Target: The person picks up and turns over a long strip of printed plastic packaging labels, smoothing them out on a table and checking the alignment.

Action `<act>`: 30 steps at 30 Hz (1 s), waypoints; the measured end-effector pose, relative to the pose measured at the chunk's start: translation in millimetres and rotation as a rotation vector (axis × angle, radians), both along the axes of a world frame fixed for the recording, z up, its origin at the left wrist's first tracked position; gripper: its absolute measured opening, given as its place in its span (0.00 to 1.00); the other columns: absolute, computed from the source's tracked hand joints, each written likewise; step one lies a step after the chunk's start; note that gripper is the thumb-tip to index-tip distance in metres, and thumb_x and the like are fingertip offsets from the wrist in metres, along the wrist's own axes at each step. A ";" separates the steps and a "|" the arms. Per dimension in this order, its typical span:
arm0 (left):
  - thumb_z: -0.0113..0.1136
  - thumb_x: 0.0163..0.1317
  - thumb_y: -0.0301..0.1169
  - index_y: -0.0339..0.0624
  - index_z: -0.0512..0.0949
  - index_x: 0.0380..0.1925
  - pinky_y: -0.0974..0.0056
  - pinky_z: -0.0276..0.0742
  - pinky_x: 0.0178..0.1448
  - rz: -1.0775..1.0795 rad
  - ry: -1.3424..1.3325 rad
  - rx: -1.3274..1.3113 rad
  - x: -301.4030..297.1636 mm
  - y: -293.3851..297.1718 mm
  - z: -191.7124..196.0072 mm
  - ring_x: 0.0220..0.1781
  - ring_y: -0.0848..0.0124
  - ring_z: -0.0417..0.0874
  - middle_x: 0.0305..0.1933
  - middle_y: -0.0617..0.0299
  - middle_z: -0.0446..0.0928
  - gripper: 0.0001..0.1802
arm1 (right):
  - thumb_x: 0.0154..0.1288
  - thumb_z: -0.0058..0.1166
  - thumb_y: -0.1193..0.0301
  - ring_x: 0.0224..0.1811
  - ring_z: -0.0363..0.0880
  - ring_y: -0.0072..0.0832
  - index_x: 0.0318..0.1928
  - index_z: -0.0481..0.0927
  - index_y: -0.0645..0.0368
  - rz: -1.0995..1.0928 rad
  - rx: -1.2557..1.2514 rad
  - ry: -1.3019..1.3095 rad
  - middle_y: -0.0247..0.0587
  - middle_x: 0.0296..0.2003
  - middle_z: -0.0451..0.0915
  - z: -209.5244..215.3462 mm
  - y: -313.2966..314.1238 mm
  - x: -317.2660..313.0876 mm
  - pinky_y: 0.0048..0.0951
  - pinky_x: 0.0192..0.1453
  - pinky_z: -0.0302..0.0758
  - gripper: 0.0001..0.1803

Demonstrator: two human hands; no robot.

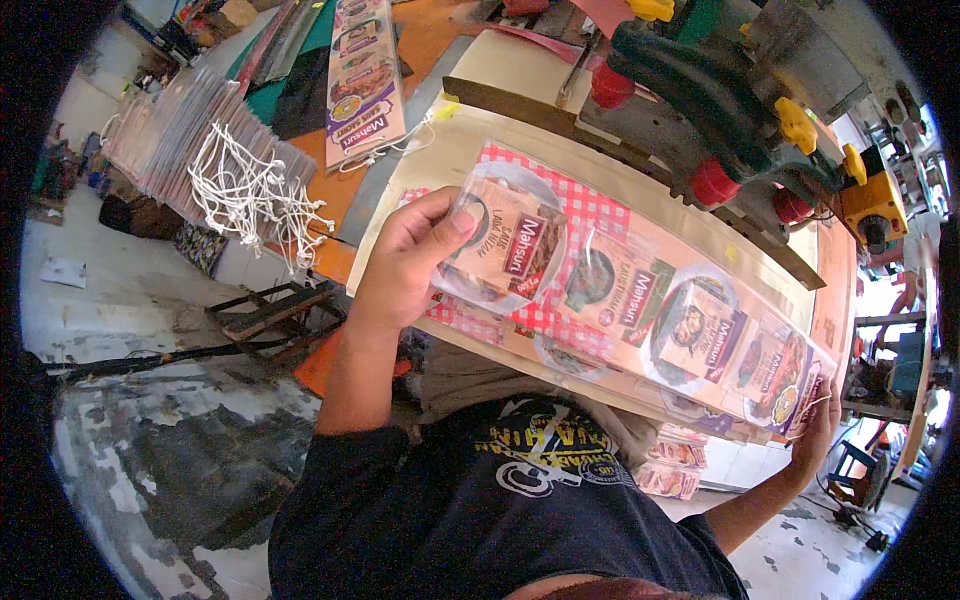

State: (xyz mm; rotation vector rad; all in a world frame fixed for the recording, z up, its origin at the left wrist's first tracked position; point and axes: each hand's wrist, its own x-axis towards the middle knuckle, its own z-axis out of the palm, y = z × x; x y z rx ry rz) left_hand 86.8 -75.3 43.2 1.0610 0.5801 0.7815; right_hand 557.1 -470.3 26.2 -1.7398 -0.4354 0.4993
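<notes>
My left hand (408, 258) grips the left end of a long printed card strip (640, 290) with a red checked pattern, food pictures and clear plastic blister pockets. The thumb presses on the first clear pocket (505, 240). My right hand (818, 425) holds the strip's far right end by its edge. The strip lies slanted across a beige worktable (470, 140), on top of more strips of the same kind stacked beneath it.
A green machine with red and yellow knobs (730, 110) stands at the table's far side. To the left, a stack of clear sleeves with white strings (215, 165) and another printed strip (362, 85) lie on an orange surface. More strips (672, 470) sit below the table.
</notes>
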 end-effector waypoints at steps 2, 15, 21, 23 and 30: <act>0.58 0.73 0.34 0.31 0.77 0.54 0.70 0.78 0.53 0.025 -0.035 0.027 0.0 -5.7 0.2 0.46 0.78 0.82 0.46 0.61 0.83 0.18 | 0.77 0.52 0.60 0.52 0.81 0.28 0.63 0.74 0.62 0.118 -0.259 -0.111 0.39 0.50 0.81 26.9 -2.9 1.3 0.31 0.54 0.77 0.23; 0.56 0.74 0.30 0.29 0.73 0.60 0.69 0.78 0.55 0.041 -0.088 0.178 13.0 -33.5 14.7 0.50 0.76 0.82 0.50 0.58 0.83 0.20 | 0.72 0.56 0.71 0.40 0.83 0.25 0.48 0.82 0.64 0.389 -0.221 -0.924 0.40 0.40 0.85 155.4 150.0 -140.7 0.28 0.44 0.78 0.10; 0.54 0.73 0.28 0.30 0.63 0.70 0.68 0.79 0.56 0.066 -0.176 0.192 4.7 -46.8 32.3 0.52 0.74 0.83 0.53 0.54 0.82 0.28 | 0.65 0.62 0.72 0.34 0.82 0.39 0.43 0.83 0.60 0.931 -0.008 -1.050 0.44 0.34 0.83 155.3 251.7 -221.1 0.36 0.38 0.77 0.08; 0.54 0.73 0.27 0.31 0.61 0.71 0.68 0.79 0.55 0.053 -0.167 0.206 1.6 -49.0 34.6 0.51 0.74 0.83 0.53 0.53 0.82 0.29 | 0.66 0.62 0.69 0.37 0.82 0.43 0.43 0.83 0.60 0.974 0.100 -1.109 0.46 0.34 0.82 149.6 278.9 -230.8 0.40 0.41 0.78 0.09; 0.55 0.73 0.28 0.32 0.61 0.71 0.69 0.79 0.52 0.029 -0.164 0.209 0.0 -54.9 39.5 0.49 0.75 0.83 0.53 0.52 0.82 0.30 | 0.65 0.60 0.69 0.40 0.82 0.47 0.40 0.82 0.63 1.099 0.275 -1.160 0.50 0.34 0.81 154.0 334.5 -250.0 0.44 0.44 0.77 0.09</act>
